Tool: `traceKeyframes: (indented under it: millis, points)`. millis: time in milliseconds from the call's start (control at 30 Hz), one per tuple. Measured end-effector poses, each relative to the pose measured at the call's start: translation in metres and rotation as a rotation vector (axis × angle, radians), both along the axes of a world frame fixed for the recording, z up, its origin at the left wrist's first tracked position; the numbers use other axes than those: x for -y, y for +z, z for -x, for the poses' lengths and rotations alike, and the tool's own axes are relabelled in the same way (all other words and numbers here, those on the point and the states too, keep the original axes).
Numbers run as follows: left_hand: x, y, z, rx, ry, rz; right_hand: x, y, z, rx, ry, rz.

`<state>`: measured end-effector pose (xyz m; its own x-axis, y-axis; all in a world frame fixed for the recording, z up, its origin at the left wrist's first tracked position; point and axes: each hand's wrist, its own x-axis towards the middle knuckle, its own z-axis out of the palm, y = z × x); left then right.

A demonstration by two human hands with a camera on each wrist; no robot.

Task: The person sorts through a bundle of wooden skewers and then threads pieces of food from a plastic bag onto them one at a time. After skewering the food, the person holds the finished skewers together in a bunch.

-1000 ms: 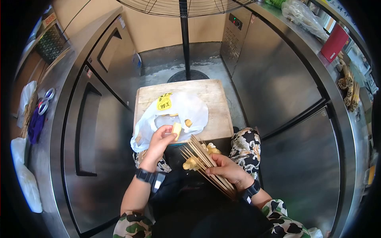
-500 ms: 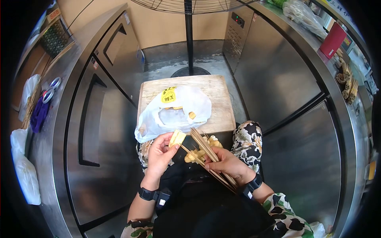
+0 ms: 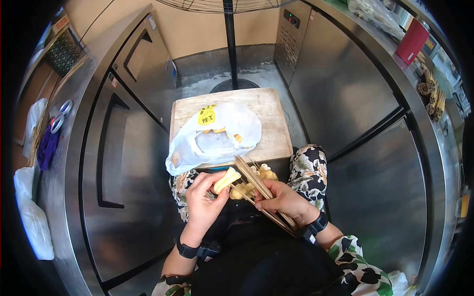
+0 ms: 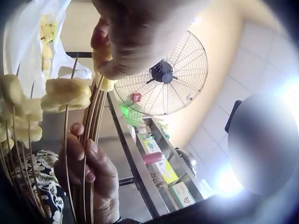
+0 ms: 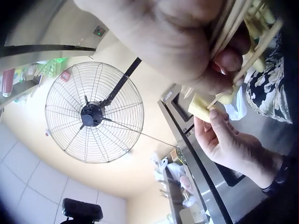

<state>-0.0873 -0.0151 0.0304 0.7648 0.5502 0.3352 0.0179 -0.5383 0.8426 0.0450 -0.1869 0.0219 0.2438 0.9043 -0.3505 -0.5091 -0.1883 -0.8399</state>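
Observation:
In the head view my left hand [image 3: 201,201] pinches a pale yellow, soft-looking food piece [image 3: 227,181] between thumb and fingers. My right hand [image 3: 285,203] grips a bunch of thin bamboo skewers [image 3: 245,172] that slants up to the left. One skewer from this hand meets the held piece [image 5: 200,108] beside my left thumb in the right wrist view. Similar pieces [image 3: 242,191] are threaded on other skewers around the bunch. The left wrist view shows one such piece [image 4: 65,94] with a skewer tip poking out above it.
A white plastic bag [image 3: 222,148] with more yellow pieces lies open on a wooden board [image 3: 274,123] ahead. Steel cabinets [image 3: 355,93] stand on both sides. A fan stand [image 3: 231,54] rises behind the board. Scissors [image 3: 58,121] and a red bottle [image 3: 413,42] are on the side counters.
My left hand has brought the yellow piece from over the bag down and right to the skewers, turning it on the way. My right hand keeps its grip on the bunch.

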Motion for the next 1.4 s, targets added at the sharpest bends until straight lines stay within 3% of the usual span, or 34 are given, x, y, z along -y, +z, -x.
traceKeyframes:
  millis: [33, 233, 367, 467, 567, 633, 700, 800, 900, 1000, 1067, 1233, 1300, 1400]
  points:
    - [0.000, -0.003, 0.001, -0.016, -0.003, 0.092, 0.001, -0.002, 0.000, -0.004, 0.003, 0.001]
    - [0.016, -0.009, 0.001, -0.110, -0.245, 0.022, -0.001, -0.014, -0.002, 0.079, 0.012, 0.020]
    - [0.012, -0.024, 0.000, -0.367, -0.191, -0.081, -0.002, -0.027, -0.002, 0.235, -0.036, 0.058]
    - [0.003, -0.044, 0.004, -0.513, -0.237, -0.092, -0.002, -0.015, -0.008, 0.130, -0.030, 0.078]
    - [-0.021, -0.059, -0.003, -0.413, -0.321, 0.121, 0.000, -0.029, -0.009, -0.007, 0.035, -0.029]
    - [-0.036, -0.061, -0.019, -0.222, -0.222, 0.321, 0.000, -0.027, -0.008, -0.031, 0.018, 0.010]
    - [-0.058, -0.070, -0.041, -0.250, -0.028, 0.324, 0.002, -0.030, -0.012, -0.023, 0.011, 0.063]
    - [-0.075, -0.075, -0.083, -0.178, 0.001, -0.094, 0.005, -0.027, -0.015, -0.059, -0.032, 0.045]
    - [-0.089, -0.107, -0.125, -0.299, -0.049, -0.437, 0.004, -0.021, -0.017, -0.101, -0.079, 0.039]
    - [-0.085, -0.132, -0.154, -0.173, -0.116, -0.314, 0.004, -0.021, -0.023, -0.104, -0.065, 0.041]
    - [-0.100, -0.196, -0.168, -0.199, -0.039, -0.410, 0.007, -0.025, -0.027, -0.096, -0.037, 0.026]
    - [-0.086, -0.168, -0.167, -0.274, 0.085, -0.330, 0.007, -0.026, -0.030, -0.078, -0.069, 0.005]
    - [-0.098, -0.195, -0.166, -0.176, 0.124, -0.524, 0.006, -0.033, -0.029, -0.070, -0.048, -0.007]
    - [-0.096, -0.187, -0.154, -0.322, 0.035, -0.488, 0.005, -0.032, -0.026, -0.094, -0.035, 0.014]
